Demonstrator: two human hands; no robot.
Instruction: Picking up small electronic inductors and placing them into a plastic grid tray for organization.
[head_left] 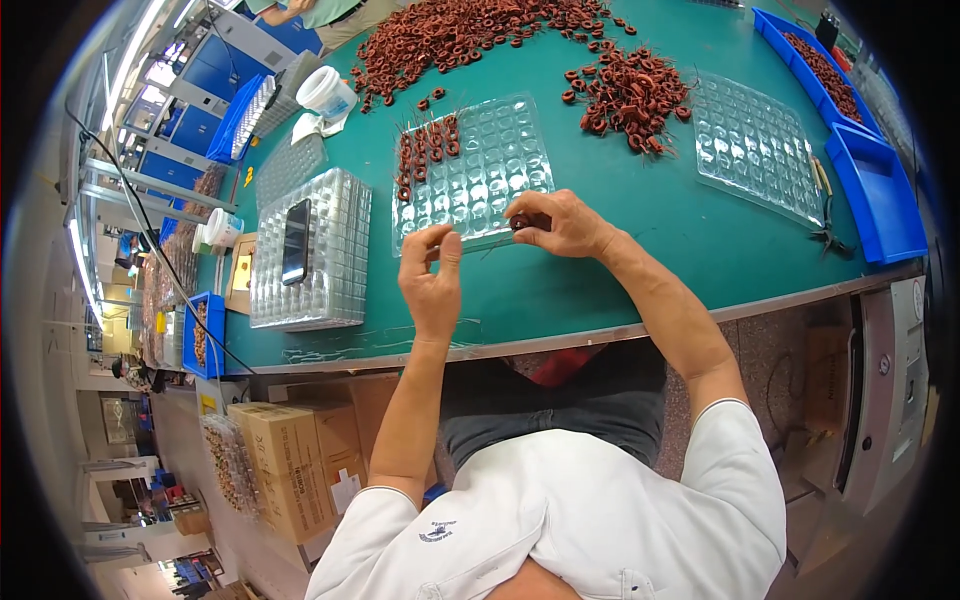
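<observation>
My right hand [562, 225] pinches a small dark red-brown wire-wound ring coil [518, 222] over the near edge of a clear plastic tray [480, 185]. Thin leads trail from the coil toward my left hand [432, 285]. That hand is raised by the tray's near left corner, thumb and fingers bent toward each other; whatever lies between the tips is too fine to make out. Short rows of red-brown coils [435, 140] fill the tray's far left pockets, their leads sticking up. The pockets nearer my hands show no coils.
Beyond the tray lie a large heap of coils [450, 45] and a smaller pile [635, 95]. Another clear tray [760, 145], pliers [828, 235] and blue bins [875, 190] are at right. Stacked trays [310, 250] carrying a phone [297, 242] stand left, near a white tub [327, 92].
</observation>
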